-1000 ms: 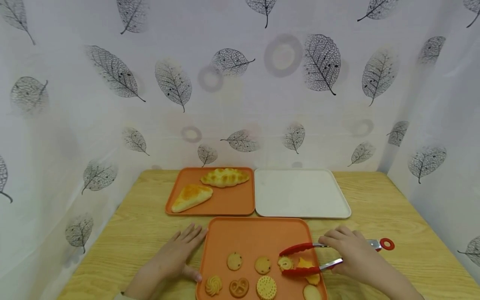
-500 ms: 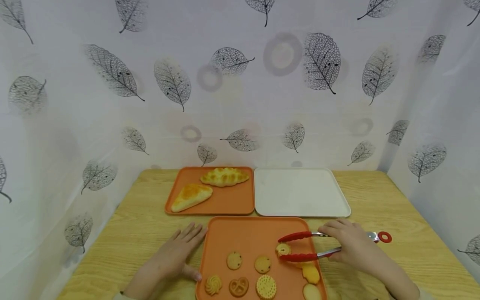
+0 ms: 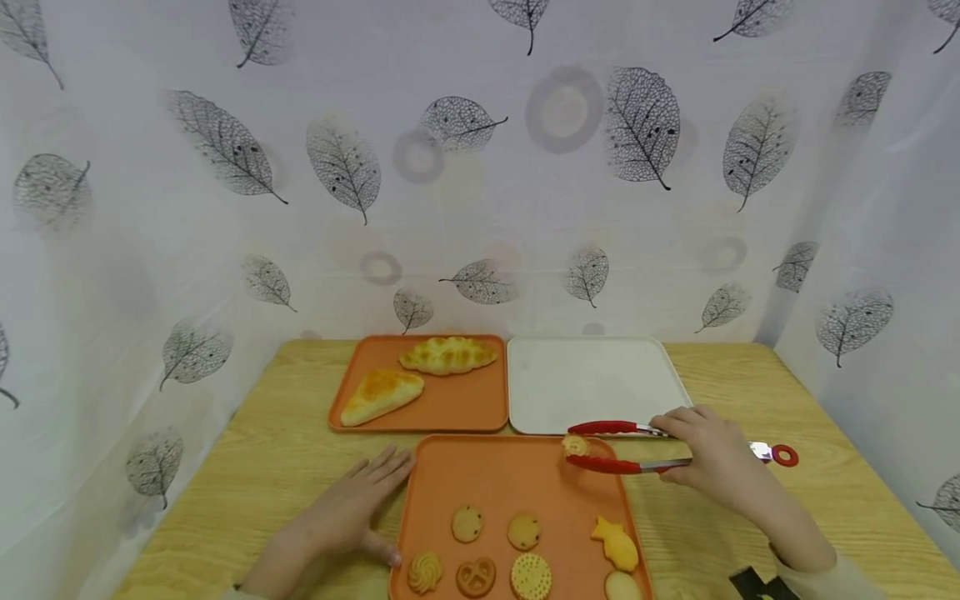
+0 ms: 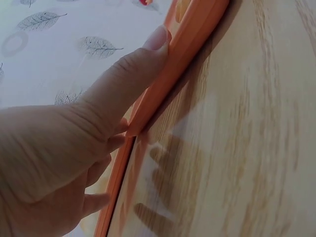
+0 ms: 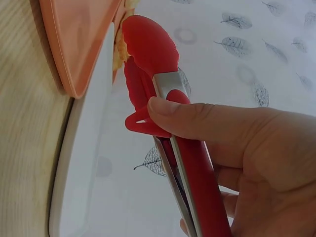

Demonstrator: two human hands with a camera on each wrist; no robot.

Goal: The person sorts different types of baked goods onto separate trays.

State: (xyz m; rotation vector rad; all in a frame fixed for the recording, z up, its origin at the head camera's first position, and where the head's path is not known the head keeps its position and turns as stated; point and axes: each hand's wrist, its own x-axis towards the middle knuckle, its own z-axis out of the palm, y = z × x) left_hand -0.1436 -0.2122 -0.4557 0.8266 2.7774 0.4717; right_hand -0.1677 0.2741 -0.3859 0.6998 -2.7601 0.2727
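Note:
In the head view my right hand (image 3: 716, 458) grips red-tipped metal tongs (image 3: 609, 465). A small round cookie (image 3: 576, 446) is pinched between the tong tips, above the far right part of the near orange tray (image 3: 487, 475). The right wrist view shows the thumb pressing on the red tongs (image 5: 197, 182) near their middle. My left hand (image 3: 337, 517) lies at the tray's left edge with fingers extended; in the left wrist view its thumb touches the orange rim (image 4: 153, 94). Several cookies lie on this tray, including a pretzel-shaped cookie (image 3: 476, 576) and a fish-shaped cookie (image 3: 618, 545).
Behind stands a white tray (image 3: 588, 379) with a bare surface. To its left, an orange tray (image 3: 468, 408) holds a triangular pastry (image 3: 382, 396) and a braided bread (image 3: 448, 355). The wooden table (image 3: 255, 467) meets a leaf-print curtain (image 3: 480, 208) at the back and sides.
My right hand has carried the tongs and the round cookie away from the other cookies, toward the white tray. The fish-shaped cookie is now uncovered. My left hand has stayed at the tray's edge.

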